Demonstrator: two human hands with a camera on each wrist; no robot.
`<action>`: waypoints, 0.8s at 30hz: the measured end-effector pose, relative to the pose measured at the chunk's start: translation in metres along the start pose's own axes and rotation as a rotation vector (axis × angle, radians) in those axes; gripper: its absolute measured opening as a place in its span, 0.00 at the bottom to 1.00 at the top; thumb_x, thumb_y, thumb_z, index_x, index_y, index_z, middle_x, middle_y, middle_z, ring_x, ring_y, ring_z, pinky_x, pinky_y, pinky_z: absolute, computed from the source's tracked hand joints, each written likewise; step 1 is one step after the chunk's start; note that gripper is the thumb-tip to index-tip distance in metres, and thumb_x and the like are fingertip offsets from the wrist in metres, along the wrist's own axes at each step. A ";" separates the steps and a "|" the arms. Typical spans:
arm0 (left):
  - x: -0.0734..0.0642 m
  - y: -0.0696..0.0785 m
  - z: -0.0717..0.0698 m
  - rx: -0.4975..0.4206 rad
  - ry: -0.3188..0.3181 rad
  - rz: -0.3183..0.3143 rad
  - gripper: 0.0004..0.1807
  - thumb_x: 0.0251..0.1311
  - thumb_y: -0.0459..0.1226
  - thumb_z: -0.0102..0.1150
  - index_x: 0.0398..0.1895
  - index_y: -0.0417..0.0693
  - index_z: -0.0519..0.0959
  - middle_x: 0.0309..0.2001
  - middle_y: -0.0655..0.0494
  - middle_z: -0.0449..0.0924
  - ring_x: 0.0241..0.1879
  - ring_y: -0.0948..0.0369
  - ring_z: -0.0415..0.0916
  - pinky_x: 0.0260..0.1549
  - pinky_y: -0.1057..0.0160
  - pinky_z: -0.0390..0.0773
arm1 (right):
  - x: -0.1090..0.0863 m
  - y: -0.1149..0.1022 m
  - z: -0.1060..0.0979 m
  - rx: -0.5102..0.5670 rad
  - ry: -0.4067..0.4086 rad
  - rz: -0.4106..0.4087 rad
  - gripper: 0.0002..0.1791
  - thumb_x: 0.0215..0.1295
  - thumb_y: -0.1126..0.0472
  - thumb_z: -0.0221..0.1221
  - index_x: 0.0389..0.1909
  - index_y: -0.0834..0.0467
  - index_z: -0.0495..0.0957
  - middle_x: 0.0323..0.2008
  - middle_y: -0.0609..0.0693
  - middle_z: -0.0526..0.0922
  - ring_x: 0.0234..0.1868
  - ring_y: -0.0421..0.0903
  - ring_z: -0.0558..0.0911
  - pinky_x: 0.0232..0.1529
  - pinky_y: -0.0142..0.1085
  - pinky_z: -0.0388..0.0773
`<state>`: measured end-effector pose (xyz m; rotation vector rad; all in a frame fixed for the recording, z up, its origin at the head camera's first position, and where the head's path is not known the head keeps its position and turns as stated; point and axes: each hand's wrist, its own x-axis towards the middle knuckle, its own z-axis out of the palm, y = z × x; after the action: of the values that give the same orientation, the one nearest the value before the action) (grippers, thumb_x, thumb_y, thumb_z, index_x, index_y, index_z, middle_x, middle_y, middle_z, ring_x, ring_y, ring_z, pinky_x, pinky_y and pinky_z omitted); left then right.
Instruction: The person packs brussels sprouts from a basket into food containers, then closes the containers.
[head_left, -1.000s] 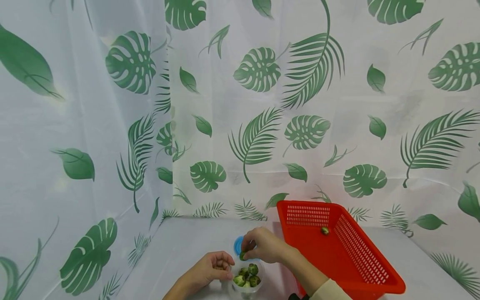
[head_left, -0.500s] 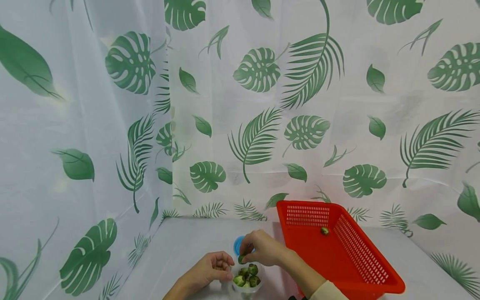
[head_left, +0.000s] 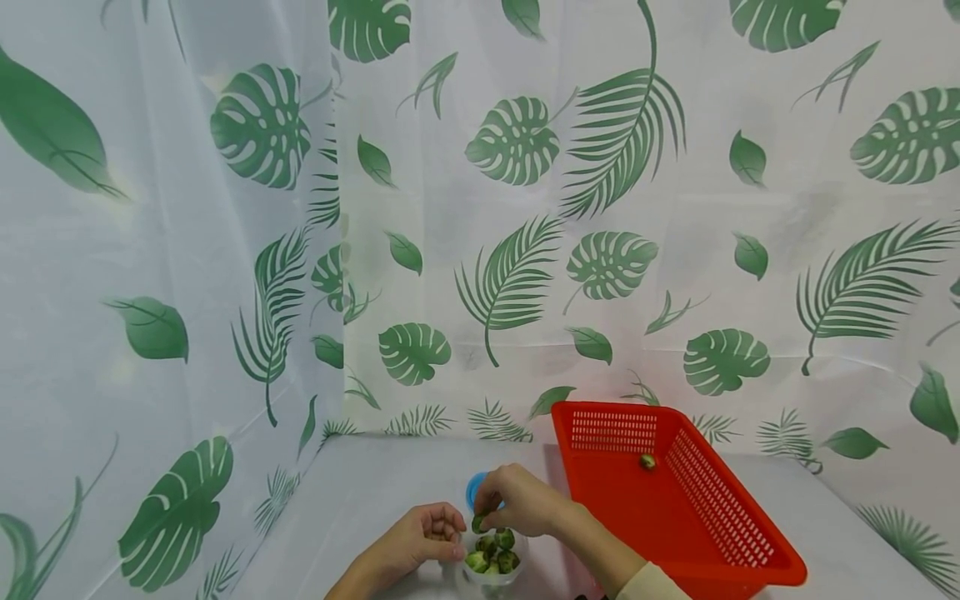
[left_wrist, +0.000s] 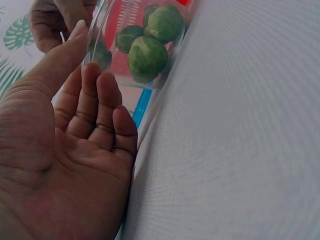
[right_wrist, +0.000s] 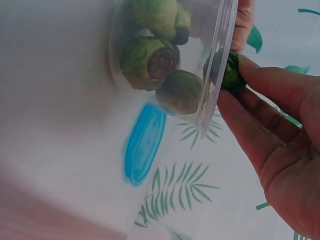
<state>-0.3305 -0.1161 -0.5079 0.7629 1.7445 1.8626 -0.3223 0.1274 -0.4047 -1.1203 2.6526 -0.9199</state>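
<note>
Between the thumb and fingers of my right hand (head_left: 522, 502) is a Brussels sprout (right_wrist: 233, 73); the right wrist view shows it at the rim of a clear plastic tub (right_wrist: 216, 70). Several Brussels sprouts (left_wrist: 148, 59) lie inside this tub, which stands on the table. My left hand (head_left: 420, 537) rests at the tub's left side, its fingers loosely bent and its fingertips (left_wrist: 91, 71) by the rim. It is not wrapped round the tub. Behind the tub lies a blue lid (head_left: 474, 487), partly hidden by my right hand.
To the right stands a large red basket (head_left: 637, 517) with slotted walls. A single Brussels sprout (head_left: 647, 462) lies near its back. A white curtain (head_left: 420, 283) printed with green leaves rises behind the pale table (head_left: 375, 475).
My right hand has come slightly down and to the left, bringing the pinched Brussels sprout closer over the tub. The left hand has stayed in place.
</note>
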 end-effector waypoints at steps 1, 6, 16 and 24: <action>0.000 0.000 0.000 0.000 0.000 0.000 0.13 0.66 0.30 0.66 0.52 0.41 0.78 0.35 0.62 0.79 0.34 0.68 0.75 0.36 0.70 0.76 | 0.000 0.000 0.000 0.003 -0.001 -0.002 0.05 0.60 0.67 0.73 0.35 0.57 0.89 0.33 0.46 0.89 0.34 0.32 0.84 0.39 0.26 0.81; 0.000 -0.001 -0.001 -0.001 0.001 -0.001 0.14 0.65 0.30 0.67 0.52 0.41 0.78 0.35 0.62 0.79 0.34 0.68 0.75 0.36 0.70 0.77 | 0.001 0.000 0.003 0.011 -0.002 0.002 0.04 0.60 0.67 0.73 0.35 0.57 0.89 0.32 0.44 0.89 0.33 0.32 0.83 0.39 0.26 0.81; 0.000 0.001 -0.001 0.005 0.000 -0.001 0.11 0.67 0.29 0.64 0.51 0.44 0.79 0.35 0.63 0.79 0.33 0.68 0.74 0.35 0.70 0.76 | 0.001 -0.001 0.007 0.016 -0.008 0.040 0.04 0.60 0.66 0.74 0.33 0.54 0.90 0.28 0.39 0.88 0.30 0.32 0.82 0.38 0.26 0.81; 0.000 0.000 -0.001 -0.001 -0.006 0.001 0.11 0.67 0.29 0.64 0.50 0.45 0.78 0.35 0.64 0.79 0.34 0.69 0.75 0.36 0.70 0.76 | 0.002 0.000 0.011 0.010 -0.010 0.037 0.03 0.60 0.66 0.74 0.32 0.55 0.90 0.27 0.40 0.88 0.29 0.31 0.82 0.37 0.26 0.81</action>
<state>-0.3313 -0.1172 -0.5080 0.7686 1.7398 1.8602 -0.3199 0.1206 -0.4129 -1.0666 2.6485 -0.9182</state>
